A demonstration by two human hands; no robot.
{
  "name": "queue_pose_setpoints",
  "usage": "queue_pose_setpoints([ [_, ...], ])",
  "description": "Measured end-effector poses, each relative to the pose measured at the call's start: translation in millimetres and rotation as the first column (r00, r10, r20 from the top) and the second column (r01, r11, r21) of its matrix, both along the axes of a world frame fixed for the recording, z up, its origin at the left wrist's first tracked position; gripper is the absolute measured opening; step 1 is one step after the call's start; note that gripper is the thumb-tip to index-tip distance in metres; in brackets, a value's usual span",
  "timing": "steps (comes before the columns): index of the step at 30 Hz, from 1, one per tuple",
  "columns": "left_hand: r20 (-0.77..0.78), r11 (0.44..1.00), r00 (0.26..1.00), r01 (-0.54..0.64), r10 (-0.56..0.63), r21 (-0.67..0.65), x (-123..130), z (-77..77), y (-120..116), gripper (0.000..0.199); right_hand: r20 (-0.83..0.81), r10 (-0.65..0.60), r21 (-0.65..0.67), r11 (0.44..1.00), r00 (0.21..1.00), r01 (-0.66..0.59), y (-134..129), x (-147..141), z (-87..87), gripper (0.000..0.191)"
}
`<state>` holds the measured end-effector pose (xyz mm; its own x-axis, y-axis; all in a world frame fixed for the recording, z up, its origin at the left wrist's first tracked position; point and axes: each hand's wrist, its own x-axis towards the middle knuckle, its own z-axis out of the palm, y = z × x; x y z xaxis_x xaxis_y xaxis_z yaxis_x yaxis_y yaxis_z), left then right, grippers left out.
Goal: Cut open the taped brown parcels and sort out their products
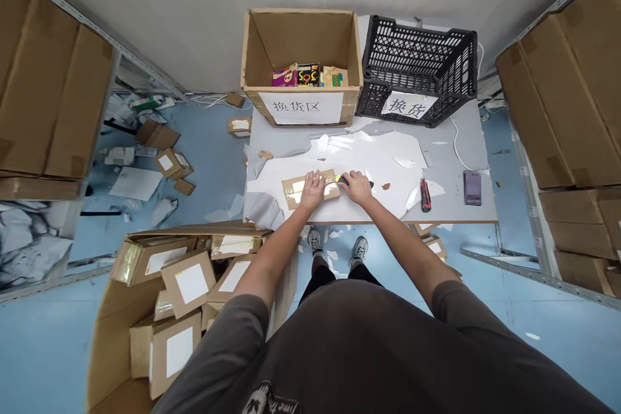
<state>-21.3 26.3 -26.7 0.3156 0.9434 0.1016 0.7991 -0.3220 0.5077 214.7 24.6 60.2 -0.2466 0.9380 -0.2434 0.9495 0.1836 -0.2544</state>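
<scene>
Shirt (pixel 369 343) cropped, left hand (pixel 313 190) spread across carton (pixel 292 193), right hand (pixel 357 187) grips half-hidden cutter (pixel 343 180).

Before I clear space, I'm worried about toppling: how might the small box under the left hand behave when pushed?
The small box lies low and flat, so it probably won't tip or roll. Its cardboard walls suggest it should stay fairly stiff. The white sheet beneath might slide along with it.
</scene>
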Motion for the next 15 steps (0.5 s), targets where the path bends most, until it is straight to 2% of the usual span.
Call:
queue_pose_setpoints([
  [4, 0.007, 1.0, 1.0, -0.008, 0.008, -0.004, 0.8, 5.7, -0.4, 0.042, -0.076, -0.054, 0.01, 0.998, 0.996, 0.055, -10.9, 17.5, -10.6, 0.04],
  [7, 0.016, 0.999, 0.999, -0.028, 0.028, -0.015, 2.7, 11.2, -0.7, 0.045, -0.214, -0.212, -0.024, 0.977, 0.954, 0.212, -25.6, 44.2, -23.2, 0.04],
  [9, 0.021, 0.999, 0.999, -0.038, 0.039, -0.03, 3.6, 14.8, -1.3, 0.046, -0.311, -0.406, -0.1, 0.913, 0.859, 0.396, -32.2, 60.6, -34.2, 0.042],
  [12, 0.018, 0.998, 0.999, -0.043, 0.044, -0.053, 3.5, 18.4, -2.9, 0.049, -0.382, -0.67, -0.25, 0.738, 0.637, 0.626, -35.8, 80.0, -52.5, 0.045],
  [14, 0.01, 0.997, 0.999, -0.045, 0.046, -0.06, 2.7, 19.2, -4.0, 0.051, -0.363, -0.733, -0.272, 0.673, 0.575, 0.688, -36.5, 89.6, -63.2, 0.054],
  [15, 0.007, 0.997, 0.999, -0.045, 0.046, -0.061, 2.3, 19.2, -4.5, 0.051, -0.349, -0.734, -0.259, 0.673, 0.583, 0.692, -37.1, 93.2, -67.5, 0.058],
])
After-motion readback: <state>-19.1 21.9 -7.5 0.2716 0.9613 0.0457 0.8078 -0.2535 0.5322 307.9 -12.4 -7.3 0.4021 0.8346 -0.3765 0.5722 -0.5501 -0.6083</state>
